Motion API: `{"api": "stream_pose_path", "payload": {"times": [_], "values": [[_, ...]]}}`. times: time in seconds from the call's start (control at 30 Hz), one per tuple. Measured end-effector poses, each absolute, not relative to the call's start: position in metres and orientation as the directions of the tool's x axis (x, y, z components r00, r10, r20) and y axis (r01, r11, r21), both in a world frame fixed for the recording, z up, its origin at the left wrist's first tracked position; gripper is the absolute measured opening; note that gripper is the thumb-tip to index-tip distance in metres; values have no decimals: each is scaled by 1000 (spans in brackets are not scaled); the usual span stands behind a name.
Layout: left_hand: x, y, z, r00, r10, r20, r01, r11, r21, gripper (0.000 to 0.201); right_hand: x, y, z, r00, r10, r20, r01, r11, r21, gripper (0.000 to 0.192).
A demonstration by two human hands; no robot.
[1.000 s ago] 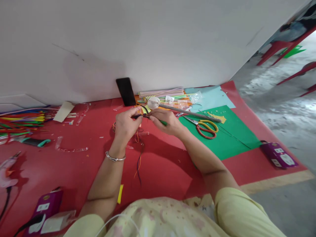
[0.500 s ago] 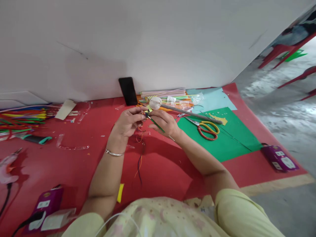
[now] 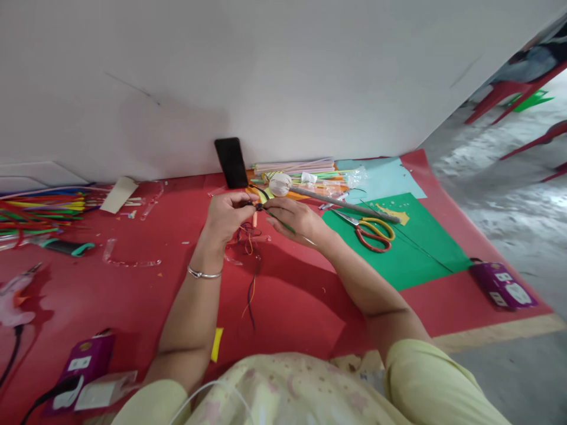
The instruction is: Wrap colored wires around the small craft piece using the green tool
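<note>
Red mat (image 3: 133,295) carries one pile of coloured sticks (image 3: 39,215) at its far left and, left of the scissors (image 3: 372,230), your left hand (image 3: 228,215) pinching a bundle of threads (image 3: 250,277) that hangs down. Just beside it, your right hand (image 3: 296,221) grips one thin green stick (image 3: 281,223) meeting the threads. Right of that one pair of scissors sits one purple box (image 3: 502,283).

A thin green stick (image 3: 280,221) is held above the red mat, slanting down to the right from the fingertips. At its upper end sits a small dark knot with a short orange piece (image 3: 255,219) hanging just below it. Loose threads (image 3: 250,277), orange, dark purple and red, hang from there and trail down onto the mat.
</note>
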State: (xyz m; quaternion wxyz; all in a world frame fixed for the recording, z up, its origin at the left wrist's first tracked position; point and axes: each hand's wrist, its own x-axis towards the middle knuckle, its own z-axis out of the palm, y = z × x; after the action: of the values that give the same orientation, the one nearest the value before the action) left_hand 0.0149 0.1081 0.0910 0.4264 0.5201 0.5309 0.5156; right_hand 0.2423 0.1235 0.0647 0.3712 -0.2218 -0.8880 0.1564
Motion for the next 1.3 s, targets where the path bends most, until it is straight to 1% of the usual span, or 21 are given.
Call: {"api": "stream_pose_path", "payload": {"times": [0.1, 0.23, 0.33, 0.47, 0.53, 0.6, 0.63, 0.7, 0.73, 0.77, 0.83, 0.9, 0.97, 1.07, 1.17, 1.3], "values": [[12, 106, 93, -32, 999, 16, 95, -13, 995, 22, 248, 120, 78, -593, 550, 588, 157, 795, -585, 35], [9, 104, 96, 80, 995, -55, 49, 51, 998, 24, 254, 117, 90, -584, 639, 501, 91, 665, -741, 36], [8, 103, 97, 114, 993, -42, 72, 34, 997, 24, 258, 116, 96, -577, 694, 431, 57, 561, -826, 40], [8, 100, 100, 148, 987, -61, 70, 51, 996, 25, 262, 117, 98, -577, 731, 364, -16, 436, -900, 41], [8, 99, 102, 186, 979, -82, 16, 81, 997, 27, 260, 121, 92, -579, 758, 300, -97, 301, -949, 40], [9, 98, 103, 225, 970, -90, -51, 104, 993, 26, 254, 126, 81, -599, 774, 204, -216, 89, -972, 43], [10, 98, 104, 239, 967, -88, -82, 111, 990, 25, 249, 128, 75, -635, 757, 152, -269, -33, -963, 46], [14, 98, 104, 250, 965, -79, -128, 114, 985, 25, 238, 130, 63, -645, 763, 44, -343, -237, -909, 42], [17, 98, 103, 240, 968, -69, -146, 106, 984, 26, 233, 130, 59, -617, 787, -9, -378, -307, -874, 39], [20, 99, 102, 217, 975, -56, -162, 93, 982, 28, 228, 129, 57, -582, 812, -50, -408, -345, -845, 37], [24, 101, 99, 149, 988, -35, -188, 63, 980, 31, 222, 127, 56, -497, 864, -78, -453, -335, -826, 35], [27, 102, 96, 100, 995, -28, -214, 49, 976, 34, 221, 124, 59, -417, 907, -50, -460, -258, -850, 37], [28, 103, 95, 98, 995, -34, -246, 58, 967, 36, 221, 122, 63, -365, 931, -18, -441, -190, -877, 39], [27, 103, 96, 106, 994, -21, -290, 51, 956, 36, 221, 122, 65, -355, 935, 6, -428, -156, -890, 40], [28, 104, 95, 67, 998, 11, -301, 10, 954, 40, 218, 121, 62, -354, 935, 30, -443, -139, -886, 43], [31, 107, 89, -7, 997, 83, -233, -82, 969, 43, 215, 121, 58, -327, 943, 58, -486, -115, -866, 45]]}}
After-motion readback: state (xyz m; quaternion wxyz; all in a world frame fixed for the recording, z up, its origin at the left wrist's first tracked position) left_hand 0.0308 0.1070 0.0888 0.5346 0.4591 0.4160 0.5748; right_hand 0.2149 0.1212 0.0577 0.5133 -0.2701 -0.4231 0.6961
